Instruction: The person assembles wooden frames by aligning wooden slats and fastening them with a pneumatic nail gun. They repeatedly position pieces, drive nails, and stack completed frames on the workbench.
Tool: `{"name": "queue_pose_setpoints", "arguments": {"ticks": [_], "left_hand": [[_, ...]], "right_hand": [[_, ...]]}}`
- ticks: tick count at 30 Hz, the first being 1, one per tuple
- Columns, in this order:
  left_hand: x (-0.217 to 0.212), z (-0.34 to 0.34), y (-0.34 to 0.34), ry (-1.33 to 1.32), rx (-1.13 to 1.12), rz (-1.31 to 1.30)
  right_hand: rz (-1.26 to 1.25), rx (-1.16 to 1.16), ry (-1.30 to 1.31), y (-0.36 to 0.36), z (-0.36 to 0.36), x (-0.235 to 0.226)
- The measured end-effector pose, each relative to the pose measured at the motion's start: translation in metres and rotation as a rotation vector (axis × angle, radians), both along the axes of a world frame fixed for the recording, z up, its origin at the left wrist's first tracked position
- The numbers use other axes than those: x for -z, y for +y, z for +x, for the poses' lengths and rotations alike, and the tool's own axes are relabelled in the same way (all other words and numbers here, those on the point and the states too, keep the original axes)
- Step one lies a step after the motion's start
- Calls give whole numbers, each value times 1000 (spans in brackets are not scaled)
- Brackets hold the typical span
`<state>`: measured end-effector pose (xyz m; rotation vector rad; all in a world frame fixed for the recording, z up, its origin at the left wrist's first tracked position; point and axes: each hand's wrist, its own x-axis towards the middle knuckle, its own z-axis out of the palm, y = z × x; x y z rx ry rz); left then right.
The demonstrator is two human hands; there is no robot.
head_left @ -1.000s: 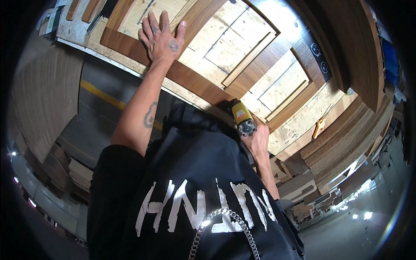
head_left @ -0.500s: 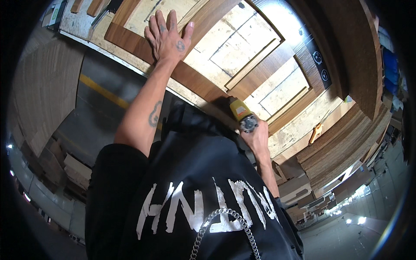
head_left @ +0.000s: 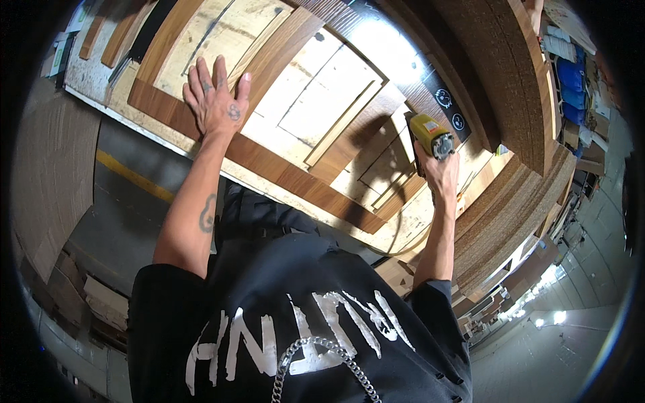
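Left hand (head_left: 216, 101) lies flat, fingers spread, bracing the walnut-veneered door frame (head_left: 269, 164) while right hand (head_left: 440, 176) grips the yellow nail gun (head_left: 430, 136), which looks ready for its nose to press square onto the frame.

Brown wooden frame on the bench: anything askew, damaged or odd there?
Nothing stands out. The brown wooden frame lies flat on the pale workbench, the left hand pressed flat on its rail. The right hand grips a yellow power tool over the inner slats.

The person wears a black short-sleeved T-shirt (head_left: 295, 316) with large, rough white lettering across the chest. A silver metal link chain (head_left: 322, 363) hangs below that lettering. Both forearms are bare; small dark tattoos mark the left forearm (head_left: 195, 208) and the back of the left hand (head_left: 216, 101).
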<state>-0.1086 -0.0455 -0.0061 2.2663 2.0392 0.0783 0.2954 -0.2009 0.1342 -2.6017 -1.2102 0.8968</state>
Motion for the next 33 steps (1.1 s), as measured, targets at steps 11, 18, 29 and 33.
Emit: {"name": "queue_pose_setpoints", "arguments": {"ticks": [11,18,29,33], "left_hand": [[-2,0,-2,-1,-8,-4],[-2,2,-1,8,-3,-19],[-9,4,0,46,-16,-59],[-8,3,-3,33,-11,-27]], "right_hand": [[-34,15,8,44,2,5],[-45,27,50,47,8,6],[2,-106,79,65,1,6],[-25,-123,41,78,-9,2]]}}
